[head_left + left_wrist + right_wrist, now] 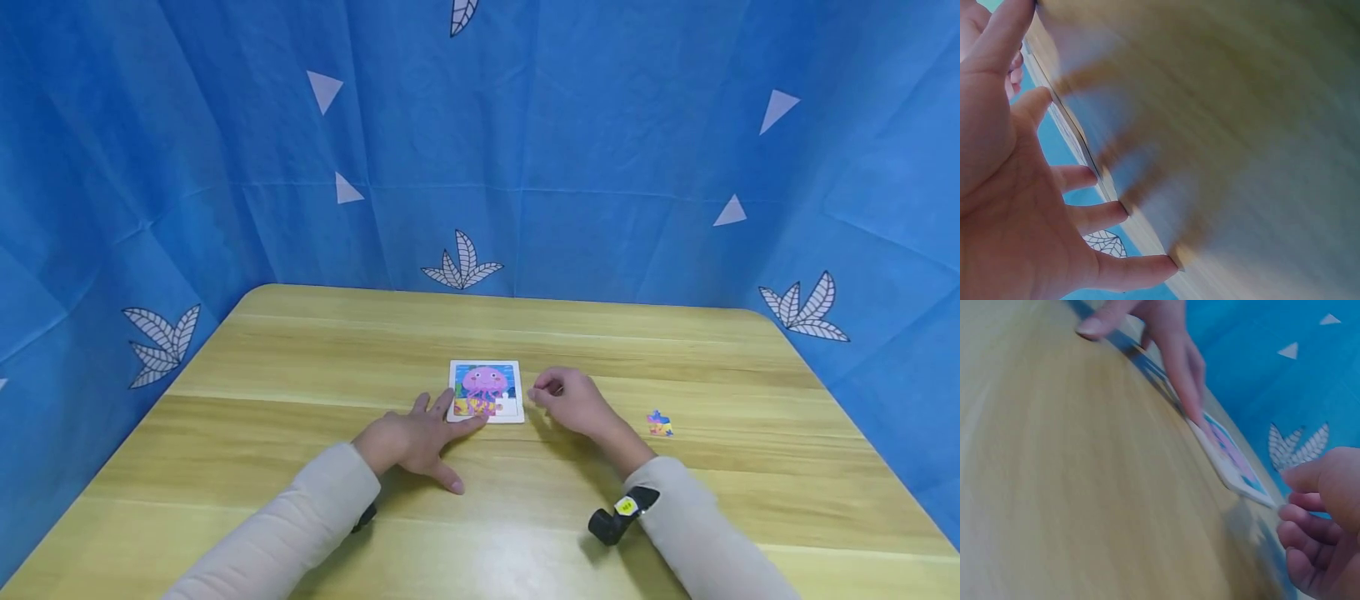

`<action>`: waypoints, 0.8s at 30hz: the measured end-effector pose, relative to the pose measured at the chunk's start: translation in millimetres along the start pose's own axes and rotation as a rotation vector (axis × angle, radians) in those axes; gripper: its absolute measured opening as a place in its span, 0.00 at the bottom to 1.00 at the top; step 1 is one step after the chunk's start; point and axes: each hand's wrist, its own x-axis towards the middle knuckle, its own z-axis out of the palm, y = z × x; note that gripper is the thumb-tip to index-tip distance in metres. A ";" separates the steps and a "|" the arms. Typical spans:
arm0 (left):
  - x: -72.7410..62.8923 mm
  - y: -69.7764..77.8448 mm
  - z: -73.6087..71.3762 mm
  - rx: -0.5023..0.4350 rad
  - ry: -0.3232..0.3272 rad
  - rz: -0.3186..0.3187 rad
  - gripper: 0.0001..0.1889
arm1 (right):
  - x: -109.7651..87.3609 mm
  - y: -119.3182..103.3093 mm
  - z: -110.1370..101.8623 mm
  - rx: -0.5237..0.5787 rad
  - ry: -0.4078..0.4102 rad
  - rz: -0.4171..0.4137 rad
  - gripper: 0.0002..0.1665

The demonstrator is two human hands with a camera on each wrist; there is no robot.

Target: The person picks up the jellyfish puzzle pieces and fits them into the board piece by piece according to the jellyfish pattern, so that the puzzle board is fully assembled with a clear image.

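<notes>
A square jigsaw puzzle (pixel 485 392) with a white frame lies flat near the middle of the table. Its picture is a pink jellyfish over yellow and blue, and a white patch of backing shows at its lower right. My left hand (pixel 416 440) is spread, fingertips touching the frame's left and near edges; the left wrist view shows its fingers straight. Just right of the frame is my right hand (pixel 573 402), apart from it, fingers loosely curled. In the right wrist view, nothing shows between thumb and fingers. A loose puzzle piece (pixel 660 423) lies right of that hand.
The wooden table (pixel 337 333) has rounded far corners. A blue curtain (pixel 600 150) with white leaves and triangles hangs behind it and at both sides. A black wrist camera (pixel 611 521) sits on the right sleeve, close above the tabletop.
</notes>
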 end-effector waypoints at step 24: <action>-1.6 0.5 -1.4 -0.033 0.001 -0.003 0.49 | -32.7 51.3 -86.6 -0.050 -0.034 0.109 0.23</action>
